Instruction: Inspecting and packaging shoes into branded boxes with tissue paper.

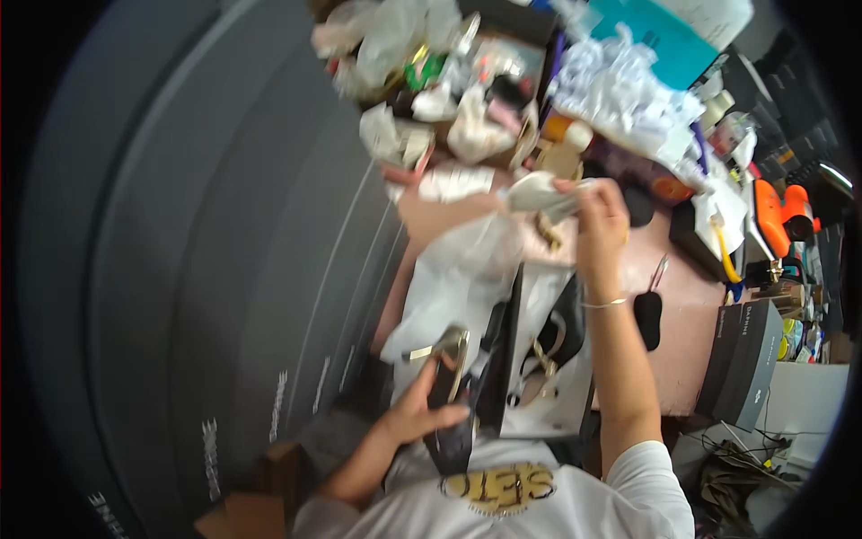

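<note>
My left hand [419, 411] is closed around a dark shoe [449, 395] with gold-coloured trim, low in front of my body. Raised over the far part of the table, my right hand [600, 205] pinches a crumpled white piece of paper or cloth [541, 193]. Between my arms stands an open shoebox [564, 415] with white lining. Inside it lies another dark shoe [566, 323], its beige strap showing. White wrapping paper [449, 287] is spread left of the box. A flat black insole-shaped piece [647, 319] rests right of my right forearm, beside a slim pen-like tool [660, 271].
Stacked dark shoeboxes [206, 225] wall off the left side. Plastic bags [404, 40] and crumpled paper [620, 85] pile up at the far edge of the pink table [687, 359]. An orange tool [769, 218] and more dark shoeboxes [743, 364] stand at the right.
</note>
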Motion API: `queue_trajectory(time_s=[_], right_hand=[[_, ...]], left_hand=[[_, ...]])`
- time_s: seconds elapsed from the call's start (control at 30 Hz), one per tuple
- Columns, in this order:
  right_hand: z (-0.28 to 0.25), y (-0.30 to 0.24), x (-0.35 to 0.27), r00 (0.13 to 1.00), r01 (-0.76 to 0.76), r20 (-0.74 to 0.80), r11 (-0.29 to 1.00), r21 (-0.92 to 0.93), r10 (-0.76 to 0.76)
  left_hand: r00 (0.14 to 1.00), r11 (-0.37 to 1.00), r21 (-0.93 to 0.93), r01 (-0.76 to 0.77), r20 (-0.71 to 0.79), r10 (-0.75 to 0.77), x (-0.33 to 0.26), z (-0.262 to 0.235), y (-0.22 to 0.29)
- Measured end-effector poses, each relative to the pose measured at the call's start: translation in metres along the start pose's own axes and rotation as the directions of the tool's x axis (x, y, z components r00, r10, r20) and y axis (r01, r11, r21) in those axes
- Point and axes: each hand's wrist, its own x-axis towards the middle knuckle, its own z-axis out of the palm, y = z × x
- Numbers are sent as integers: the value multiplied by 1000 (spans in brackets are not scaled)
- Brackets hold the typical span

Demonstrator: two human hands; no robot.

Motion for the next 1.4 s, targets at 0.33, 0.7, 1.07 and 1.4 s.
queue_trajectory(time_s=[0.33, 0.7, 1.07, 1.4], right_hand=[[-50, -67, -96, 933, -329, 73, 917, -227, 353], [-62, -19, 83, 985, 150, 164, 707, -691, -49], [-46, 26, 114, 841, 491, 405, 192, -850, -358], [-64, 34, 93, 914, 361, 210, 456, -813, -348]], left_hand=[[1000, 996, -90, -27, 1, 27, -20, 29, 2], [1000, 998, -55, -15, -5, 15, -6, 29, 9], [1000, 995, -100, -3, -20, 1, 3, 17, 2], [998, 998, 6, -69, 0, 69, -16, 19, 12]])
